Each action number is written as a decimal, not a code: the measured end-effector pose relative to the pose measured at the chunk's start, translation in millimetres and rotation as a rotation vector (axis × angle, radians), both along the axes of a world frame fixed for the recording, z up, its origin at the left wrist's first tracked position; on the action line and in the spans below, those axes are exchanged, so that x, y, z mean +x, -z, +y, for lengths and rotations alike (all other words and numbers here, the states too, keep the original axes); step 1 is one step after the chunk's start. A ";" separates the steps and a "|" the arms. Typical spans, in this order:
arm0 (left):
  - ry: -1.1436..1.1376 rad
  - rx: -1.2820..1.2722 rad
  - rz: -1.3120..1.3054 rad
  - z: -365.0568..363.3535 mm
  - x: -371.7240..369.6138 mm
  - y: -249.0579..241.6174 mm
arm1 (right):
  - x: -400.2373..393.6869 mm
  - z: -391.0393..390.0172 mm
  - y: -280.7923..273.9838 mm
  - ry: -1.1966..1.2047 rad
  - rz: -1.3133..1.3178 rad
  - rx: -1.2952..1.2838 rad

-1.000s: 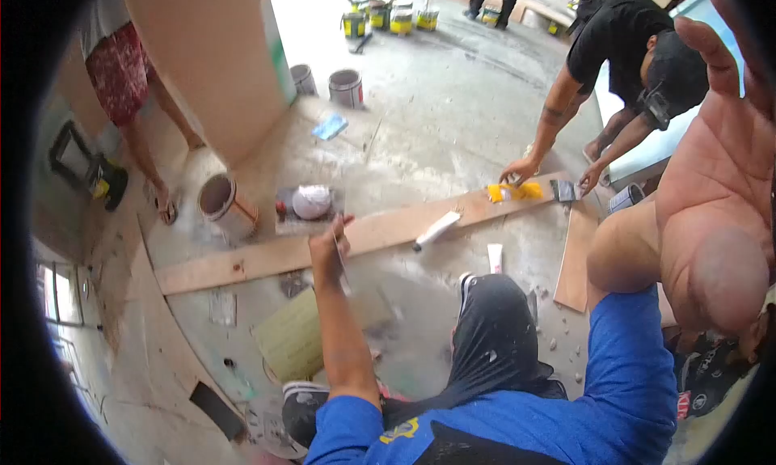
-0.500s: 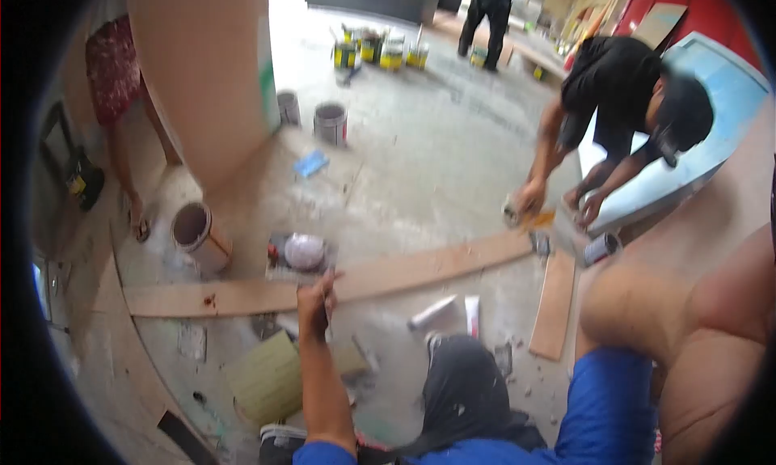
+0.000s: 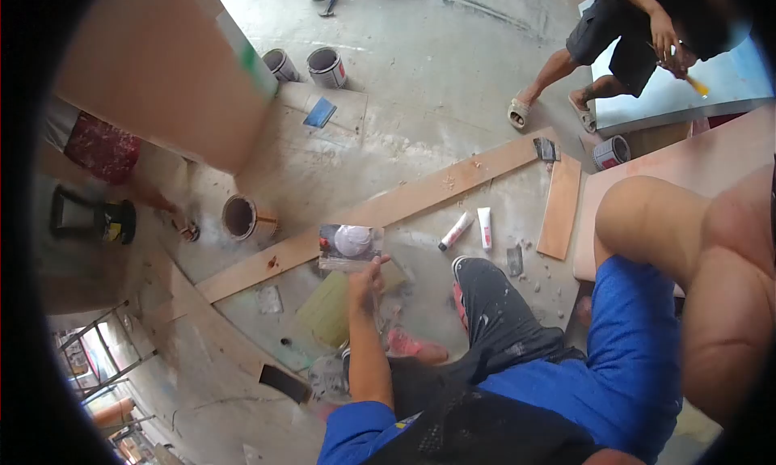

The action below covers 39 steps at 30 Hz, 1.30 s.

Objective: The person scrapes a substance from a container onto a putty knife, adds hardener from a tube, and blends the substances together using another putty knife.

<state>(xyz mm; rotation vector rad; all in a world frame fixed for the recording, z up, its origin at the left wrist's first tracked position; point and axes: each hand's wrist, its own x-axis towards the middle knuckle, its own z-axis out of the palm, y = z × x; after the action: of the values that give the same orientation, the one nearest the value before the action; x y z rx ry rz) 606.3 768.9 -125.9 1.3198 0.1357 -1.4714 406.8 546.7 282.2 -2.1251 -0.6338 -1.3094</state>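
Note:
My left hand (image 3: 368, 281) is closed at the near edge of a small flat board (image 3: 330, 259), with one fingertip showing along that edge. A pale rounded lump (image 3: 352, 240) and a small red patch are on the board. The board overlaps the long wooden plank (image 3: 420, 198) in view. Below it are a yellow-green block (image 3: 327, 311) and part of my forearm. My right arm is bent close to the camera at the right; its hand is not visible. Two tubes, one (image 3: 457, 230) and a white one (image 3: 485, 228), lie on the floor near my knee.
A co-worker (image 3: 630, 52) at the upper right holds a yellow-tipped tool (image 3: 697, 85). Open cans stand at the left (image 3: 240, 216), top (image 3: 326, 67) and right (image 3: 611, 152). Another person's leg (image 3: 145, 192) shows at the left. A short plank (image 3: 559, 210) lies beside a pale panel (image 3: 647, 174).
The view has tilted down and turned. My left hand and the board now overlap the long plank. The co-worker has risen from a deep bend, with the tool lifted off the floor area.

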 end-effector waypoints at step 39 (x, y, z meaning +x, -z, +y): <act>-0.134 -0.371 -0.387 -28.9 -153.2 -591.8 | -92.0 138.6 -121.1 0.351 0.426 0.185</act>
<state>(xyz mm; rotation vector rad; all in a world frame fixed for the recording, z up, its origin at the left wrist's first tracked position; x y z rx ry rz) 453.1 740.0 466.0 1.2349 -0.2843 -1.0441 314.9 685.3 403.3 -2.3217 0.0369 -0.9827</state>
